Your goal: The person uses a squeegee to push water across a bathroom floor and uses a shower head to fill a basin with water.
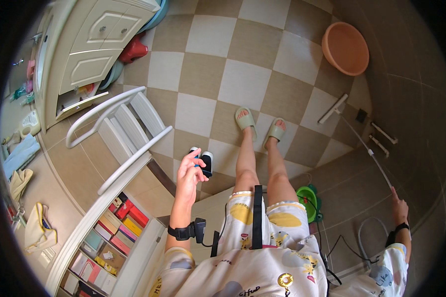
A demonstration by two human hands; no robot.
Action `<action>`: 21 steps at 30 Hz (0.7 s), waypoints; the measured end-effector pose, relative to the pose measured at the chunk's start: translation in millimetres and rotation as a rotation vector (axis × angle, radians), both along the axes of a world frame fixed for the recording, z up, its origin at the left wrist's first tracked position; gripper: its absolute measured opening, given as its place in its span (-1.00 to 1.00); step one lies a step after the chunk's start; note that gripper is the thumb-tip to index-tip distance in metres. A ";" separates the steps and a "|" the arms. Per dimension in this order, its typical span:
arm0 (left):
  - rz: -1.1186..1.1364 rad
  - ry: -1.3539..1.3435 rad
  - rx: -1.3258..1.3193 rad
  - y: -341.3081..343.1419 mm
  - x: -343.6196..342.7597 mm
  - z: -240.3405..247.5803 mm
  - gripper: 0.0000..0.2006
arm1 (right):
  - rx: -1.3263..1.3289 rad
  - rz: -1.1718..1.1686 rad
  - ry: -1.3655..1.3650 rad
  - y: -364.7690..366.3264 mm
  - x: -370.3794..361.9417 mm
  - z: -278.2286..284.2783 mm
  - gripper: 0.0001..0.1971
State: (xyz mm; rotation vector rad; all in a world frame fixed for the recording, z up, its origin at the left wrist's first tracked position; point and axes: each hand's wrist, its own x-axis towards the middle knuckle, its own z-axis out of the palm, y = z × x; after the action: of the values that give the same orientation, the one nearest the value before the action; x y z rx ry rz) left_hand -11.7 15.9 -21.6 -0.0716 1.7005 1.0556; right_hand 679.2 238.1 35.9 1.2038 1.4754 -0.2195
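My right hand (400,210), at the far right, is closed round the upper end of a thin-handled floor squeegee (364,140). Its pale pole slants down to a flat white head (333,109) resting on the checkered tiles beside the wall. Nothing shows in my left hand (190,171), which is raised in front of me with the fingers loosely bent and apart. Below and behind that hand is a pair of dark shoes with white toes (207,164), partly covered by it. A black strap with a small device is on my left wrist.
An orange basin (346,48) sits at the upper right by the wall. White-railed steps (129,121) stand at left, near a cream cabinet (91,64) with a drawer pulled out. A green bucket (308,203) is right of my legs, and a shelf of boxes (104,242) is lower left.
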 end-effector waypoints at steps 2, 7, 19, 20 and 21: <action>-0.025 0.012 -0.006 0.8 -1.4 1.2 -0.57 | 0.040 -0.022 0.041 1.3 -4.3 2.0 -0.78; -0.022 -0.006 0.004 3.2 -4.5 -2.5 -0.57 | 0.080 -0.041 0.148 -0.3 -35.0 -9.2 -0.71; -0.048 -0.002 -0.009 -3.0 -19.3 -2.2 -0.56 | 0.055 0.014 0.678 34.6 -266.0 -131.1 -0.34; -0.056 -0.007 -0.003 -1.1 -22.3 -1.1 -0.56 | 0.056 0.028 0.721 40.1 -300.6 -144.9 -0.30; -0.045 0.004 -0.012 -1.1 -24.2 -0.7 -0.56 | 0.019 0.037 0.655 45.5 -344.6 -161.0 -0.31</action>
State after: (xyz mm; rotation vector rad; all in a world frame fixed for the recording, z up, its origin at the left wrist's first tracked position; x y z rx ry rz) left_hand -35.9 14.8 -22.3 -0.0386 1.7050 1.0123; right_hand 334.6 283.6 -125.1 1.1728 2.0608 -0.6190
